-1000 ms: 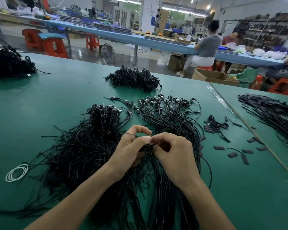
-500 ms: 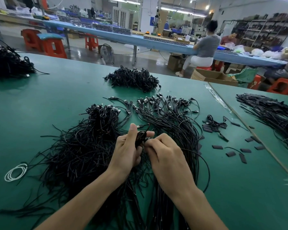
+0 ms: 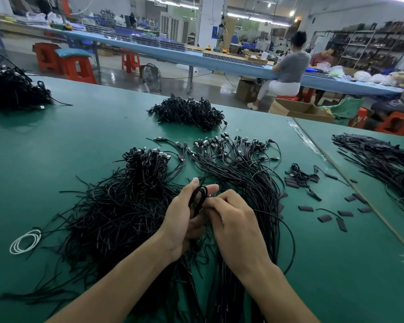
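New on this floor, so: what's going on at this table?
A person appears to be bundling cables. The left hand pinches a small cable coil between thumb and fingers; the right hand grips it from the side. Loose cables lie spread on the green table beneath, a bundled pile farther back.

head-worn view, close, looking down over table [image 3: 56,141]

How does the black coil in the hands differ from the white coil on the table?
The black cable coil stands upright, pinched by the left hand; the white cord coil lies flat on the green table, untouched. The black one is squeezed narrow, the white one round. Both are wound in several loops.
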A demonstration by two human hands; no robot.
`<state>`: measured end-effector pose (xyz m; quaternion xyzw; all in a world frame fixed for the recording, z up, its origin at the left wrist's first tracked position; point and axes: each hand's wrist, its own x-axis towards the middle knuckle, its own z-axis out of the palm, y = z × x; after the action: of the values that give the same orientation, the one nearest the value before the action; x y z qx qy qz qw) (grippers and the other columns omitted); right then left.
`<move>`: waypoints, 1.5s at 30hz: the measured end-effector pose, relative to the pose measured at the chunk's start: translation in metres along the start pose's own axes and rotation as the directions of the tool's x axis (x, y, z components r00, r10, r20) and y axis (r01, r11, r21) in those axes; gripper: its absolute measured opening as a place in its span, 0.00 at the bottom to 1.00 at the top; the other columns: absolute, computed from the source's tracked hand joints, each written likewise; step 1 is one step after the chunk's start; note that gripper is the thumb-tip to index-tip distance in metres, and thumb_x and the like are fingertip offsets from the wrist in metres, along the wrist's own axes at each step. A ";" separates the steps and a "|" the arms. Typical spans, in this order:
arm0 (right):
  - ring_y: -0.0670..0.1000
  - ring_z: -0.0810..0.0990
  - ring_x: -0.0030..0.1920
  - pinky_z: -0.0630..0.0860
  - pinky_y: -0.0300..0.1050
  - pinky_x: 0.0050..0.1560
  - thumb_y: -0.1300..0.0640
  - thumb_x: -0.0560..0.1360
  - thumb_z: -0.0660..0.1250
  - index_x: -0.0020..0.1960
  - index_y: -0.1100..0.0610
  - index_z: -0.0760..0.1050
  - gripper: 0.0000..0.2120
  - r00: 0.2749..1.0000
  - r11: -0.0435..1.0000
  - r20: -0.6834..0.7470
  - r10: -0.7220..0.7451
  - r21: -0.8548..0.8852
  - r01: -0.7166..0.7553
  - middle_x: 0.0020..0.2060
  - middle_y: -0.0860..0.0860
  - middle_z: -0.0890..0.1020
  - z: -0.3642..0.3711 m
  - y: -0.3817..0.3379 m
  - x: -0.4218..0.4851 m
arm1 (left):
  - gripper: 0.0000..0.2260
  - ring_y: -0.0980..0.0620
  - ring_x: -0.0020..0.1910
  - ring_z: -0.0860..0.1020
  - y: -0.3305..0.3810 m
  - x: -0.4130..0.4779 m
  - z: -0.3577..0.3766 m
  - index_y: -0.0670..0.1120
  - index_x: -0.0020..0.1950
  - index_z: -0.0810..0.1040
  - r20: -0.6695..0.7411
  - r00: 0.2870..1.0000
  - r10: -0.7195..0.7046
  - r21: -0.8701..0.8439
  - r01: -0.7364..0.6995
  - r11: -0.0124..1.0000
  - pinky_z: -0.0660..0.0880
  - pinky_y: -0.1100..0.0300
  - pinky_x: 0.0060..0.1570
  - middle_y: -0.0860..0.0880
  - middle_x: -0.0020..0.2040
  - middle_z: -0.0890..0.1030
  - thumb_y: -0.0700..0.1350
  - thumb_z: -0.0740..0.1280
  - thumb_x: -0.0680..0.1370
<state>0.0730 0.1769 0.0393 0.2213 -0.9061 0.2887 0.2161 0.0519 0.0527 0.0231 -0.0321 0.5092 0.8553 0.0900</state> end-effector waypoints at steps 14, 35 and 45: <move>0.50 0.77 0.50 0.74 0.44 0.51 0.58 0.71 0.73 0.45 0.54 0.79 0.04 0.841 0.822 0.373 -0.392 -0.268 0.502 0.49 0.48 0.79 -0.021 0.006 0.010 | 0.25 0.54 0.22 0.59 -0.004 -0.001 -0.011 0.50 0.24 0.72 0.007 0.948 -0.318 0.379 0.292 0.878 0.54 0.69 0.20 0.50 0.23 0.68 0.47 0.58 0.83; 0.48 0.77 0.49 0.75 0.44 0.51 0.57 0.77 0.68 0.48 0.52 0.84 0.05 0.862 0.966 0.452 -0.228 -0.006 0.259 0.48 0.44 0.81 -0.020 0.007 0.003 | 0.13 0.59 0.26 0.62 -0.003 -0.004 -0.031 0.43 0.48 0.71 0.377 0.744 -0.552 0.635 0.227 0.739 0.58 0.69 0.21 0.50 0.33 0.64 0.35 0.72 0.69; 0.51 0.77 0.46 0.72 0.44 0.51 0.60 0.74 0.68 0.51 0.53 0.79 0.06 0.815 0.903 0.500 -0.294 -0.134 0.408 0.44 0.49 0.80 -0.018 0.007 0.003 | 0.10 0.58 0.25 0.63 -0.002 -0.003 -0.026 0.46 0.37 0.71 0.325 0.766 -0.555 0.709 0.191 0.679 0.59 0.67 0.22 0.53 0.28 0.66 0.36 0.72 0.70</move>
<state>0.0718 0.1925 0.0508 0.4214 -0.9016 0.0722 0.0653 0.0544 0.0302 0.0091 0.1234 0.7056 0.5660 0.4081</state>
